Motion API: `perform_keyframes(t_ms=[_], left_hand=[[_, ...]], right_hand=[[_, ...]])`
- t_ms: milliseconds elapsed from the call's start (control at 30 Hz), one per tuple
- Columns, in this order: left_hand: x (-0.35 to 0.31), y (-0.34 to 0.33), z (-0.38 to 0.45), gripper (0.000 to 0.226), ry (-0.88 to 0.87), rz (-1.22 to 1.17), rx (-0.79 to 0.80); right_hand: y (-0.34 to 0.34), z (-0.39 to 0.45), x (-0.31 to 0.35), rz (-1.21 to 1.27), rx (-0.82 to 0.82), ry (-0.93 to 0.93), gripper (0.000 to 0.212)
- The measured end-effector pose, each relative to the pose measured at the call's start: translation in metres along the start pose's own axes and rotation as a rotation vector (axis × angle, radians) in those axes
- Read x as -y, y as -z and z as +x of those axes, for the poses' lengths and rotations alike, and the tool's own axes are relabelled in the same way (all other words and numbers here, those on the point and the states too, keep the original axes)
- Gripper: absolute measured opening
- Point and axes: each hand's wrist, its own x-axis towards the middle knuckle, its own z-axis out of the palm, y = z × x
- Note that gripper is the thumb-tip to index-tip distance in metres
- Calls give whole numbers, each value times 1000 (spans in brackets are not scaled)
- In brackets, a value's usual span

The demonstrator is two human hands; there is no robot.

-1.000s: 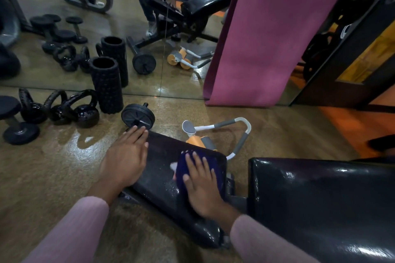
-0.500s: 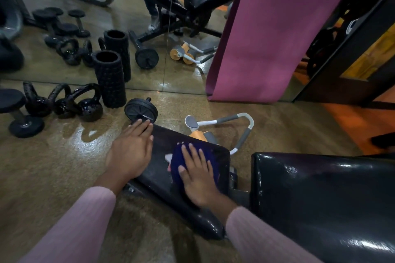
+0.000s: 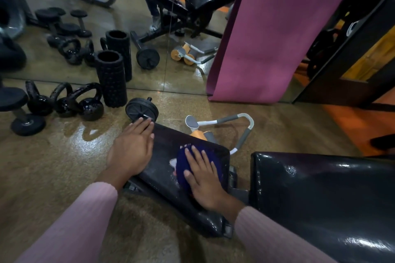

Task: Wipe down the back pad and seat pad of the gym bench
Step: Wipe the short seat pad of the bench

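Observation:
The black seat pad [image 3: 164,168] of the gym bench lies low in the middle of the view. The larger glossy black back pad [image 3: 320,198] fills the lower right. My right hand [image 3: 205,179] lies flat on a dark blue cloth [image 3: 183,162], pressing it onto the seat pad near its right end. A small white patch shows at the cloth's left edge. My left hand [image 3: 132,149] rests flat on the seat pad's left edge, fingers together and holding nothing.
An ab roller frame with orange wheels [image 3: 222,128] lies just beyond the seat pad. A small weight plate [image 3: 141,111], kettlebells [image 3: 87,104], a foam roller [image 3: 111,79] and dumbbells [image 3: 21,113] stand at the left. A pink mat [image 3: 277,34] leans on the wall mirror [image 3: 64,53].
My right hand and the cloth have slid a little along the seat pad. The camera view has shifted slightly. My left hand stays on the pad's left edge.

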Motion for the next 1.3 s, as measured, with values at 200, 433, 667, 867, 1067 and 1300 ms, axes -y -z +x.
perform_keyframes(t_ms=[200, 433, 667, 867, 1067, 1300], left_hand=[[-1, -2, -2, 54, -9, -4, -4], [-2, 2, -1, 54, 2, -13, -4], [0, -2, -2, 55, -6, -12, -4], [-1, 0, -2, 54, -9, -3, -13], [0, 1, 0, 54, -9, -11, -10], [-2, 0, -2, 43, -15, -13, -16]], right_hand=[[6, 16, -43, 87, -45, -316, 57], [-1, 15, 19, -2, 11, -115, 54], [-13, -28, -53, 208, -138, -276, 50], [-8, 10, 15, 1, -32, -221, 56], [-16, -47, -3, 17, -25, -65, 54], [-4, 11, -11, 100, -20, -434, 57]])
